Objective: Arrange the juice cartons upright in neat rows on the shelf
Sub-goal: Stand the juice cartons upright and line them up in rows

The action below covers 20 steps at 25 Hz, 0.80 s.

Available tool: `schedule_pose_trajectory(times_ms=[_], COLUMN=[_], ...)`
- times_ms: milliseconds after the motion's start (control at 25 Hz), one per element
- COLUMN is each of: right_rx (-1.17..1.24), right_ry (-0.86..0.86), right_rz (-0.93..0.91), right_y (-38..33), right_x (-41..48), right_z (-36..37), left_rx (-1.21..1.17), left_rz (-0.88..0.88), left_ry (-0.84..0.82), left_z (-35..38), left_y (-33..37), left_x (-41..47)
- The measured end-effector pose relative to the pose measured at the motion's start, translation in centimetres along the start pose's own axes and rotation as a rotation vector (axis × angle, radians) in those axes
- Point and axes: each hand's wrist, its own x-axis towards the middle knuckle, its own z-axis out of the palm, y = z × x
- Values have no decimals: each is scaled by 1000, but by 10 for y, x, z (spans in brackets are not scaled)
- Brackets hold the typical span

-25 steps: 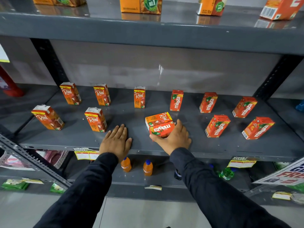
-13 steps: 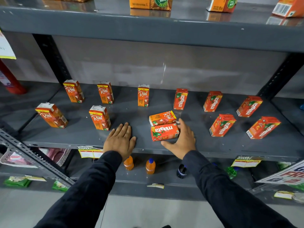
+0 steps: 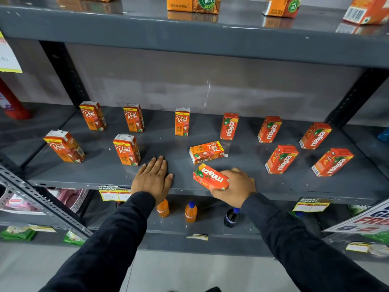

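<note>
Orange-red card Maaza juice carton [image 3: 211,179], on its side at the front edge of the grey metal shelf [image 3: 273,186], right hand [image 3: 233,187] grip pinching it, left hand [image 3: 153,178] spread flat: tip upright, align with standing Maaza cartons [image 3: 281,158].

This is a shop, a small supermarket by the look of it: grey metal shelving [image 3: 273,187] stocked with small juice cartons [image 3: 182,121], yellow price tags [image 3: 113,193] reading "Super Market" clipped to the shelf edge, soft drink bottles [image 3: 191,212] on the shelf below, and a printed promotional sign [image 3: 366,220] at the right.
</note>
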Motion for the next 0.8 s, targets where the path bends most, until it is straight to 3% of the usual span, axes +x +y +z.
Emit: schedule_pose_trajectory(times_ms=[240,400,480,640,800], right_rx=[286,942,1152,1359,1488], right_ry=[-143,-359,-417,-547,-404], right_rz=[163,417,456,416,204], right_y=[-10,-13,-10,-12,-23], right_x=[-14,-21,-28,-53,-68], right_z=[-16,-20,-19,-12,-20], left_rx=[3,18,21,21,20], left_rz=[0,-7,-10,-14,-12], left_ry=[1,-1,-1,4,6], left_z=[1,2,3,4,5], left_y=[0,0,0,-1,-1], left_x=[1,2,2,2,2])
